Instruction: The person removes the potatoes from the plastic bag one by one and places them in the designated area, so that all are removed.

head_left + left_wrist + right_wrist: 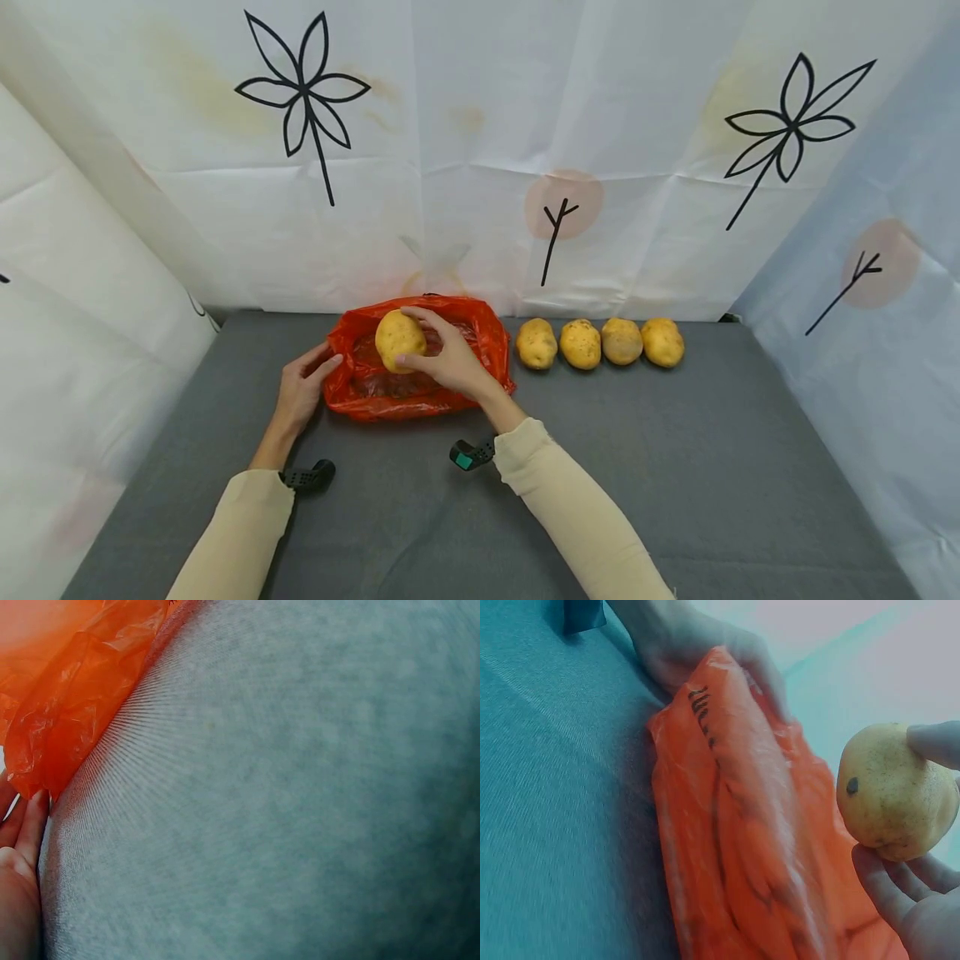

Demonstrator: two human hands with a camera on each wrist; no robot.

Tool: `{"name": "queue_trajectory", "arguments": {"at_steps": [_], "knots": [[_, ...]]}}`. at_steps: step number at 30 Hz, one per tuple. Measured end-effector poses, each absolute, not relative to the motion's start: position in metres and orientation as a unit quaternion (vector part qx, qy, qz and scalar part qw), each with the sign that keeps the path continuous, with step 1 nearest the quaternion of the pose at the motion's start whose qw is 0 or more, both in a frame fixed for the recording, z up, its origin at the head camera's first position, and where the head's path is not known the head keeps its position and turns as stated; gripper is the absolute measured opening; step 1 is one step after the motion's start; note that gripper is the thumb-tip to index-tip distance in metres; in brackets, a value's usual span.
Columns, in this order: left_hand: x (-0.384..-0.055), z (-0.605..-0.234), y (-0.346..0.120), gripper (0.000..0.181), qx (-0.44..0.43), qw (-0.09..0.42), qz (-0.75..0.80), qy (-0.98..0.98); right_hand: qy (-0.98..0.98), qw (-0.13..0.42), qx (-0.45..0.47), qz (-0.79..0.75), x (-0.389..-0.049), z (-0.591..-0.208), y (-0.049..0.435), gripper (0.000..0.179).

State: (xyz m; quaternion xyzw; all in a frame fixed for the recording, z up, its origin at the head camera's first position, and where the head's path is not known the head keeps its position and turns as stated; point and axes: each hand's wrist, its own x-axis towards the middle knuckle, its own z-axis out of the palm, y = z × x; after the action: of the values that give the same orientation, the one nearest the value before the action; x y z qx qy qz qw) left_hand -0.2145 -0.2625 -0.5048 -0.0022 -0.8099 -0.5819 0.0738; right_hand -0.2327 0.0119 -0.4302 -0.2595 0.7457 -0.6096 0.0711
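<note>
A red plastic bag [405, 408] lies on the grey table with its mouth spread open. My left hand [302, 387] holds the bag's left edge; in the left wrist view its fingers [30, 829] lie against the orange-looking plastic. Over the bag's opening, my right hand [453, 358] grips a yellow potato [397, 340] between thumb and fingers. The right wrist view shows this potato [892, 791] with a small dark spot, held above the bag [735, 810]. To the right of the bag, several potatoes [581, 344] stand in a row.
The grey cloth-covered table [600, 467] stretches in front of the bag and to both sides. A white sheet [465, 125] with plant drawings hangs along the back, with more sheeting at left and right. Dark bands with small devices [472, 454] sit at both wrists.
</note>
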Motion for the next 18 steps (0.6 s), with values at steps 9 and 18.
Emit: {"name": "queue_trajectory", "arguments": {"at_steps": [9,18], "knots": [[-0.214,-0.505,-0.262,0.056,-0.003,0.075,-0.587,-0.806,0.715,0.051,-0.269,-0.644,-0.218,-0.423,0.053,0.065],[-0.214,-0.506,-0.262,0.057,0.007,0.080,-0.581,-0.810,0.703,0.033,-0.254,-0.664,-0.204,-0.418,0.099,0.067]]}}
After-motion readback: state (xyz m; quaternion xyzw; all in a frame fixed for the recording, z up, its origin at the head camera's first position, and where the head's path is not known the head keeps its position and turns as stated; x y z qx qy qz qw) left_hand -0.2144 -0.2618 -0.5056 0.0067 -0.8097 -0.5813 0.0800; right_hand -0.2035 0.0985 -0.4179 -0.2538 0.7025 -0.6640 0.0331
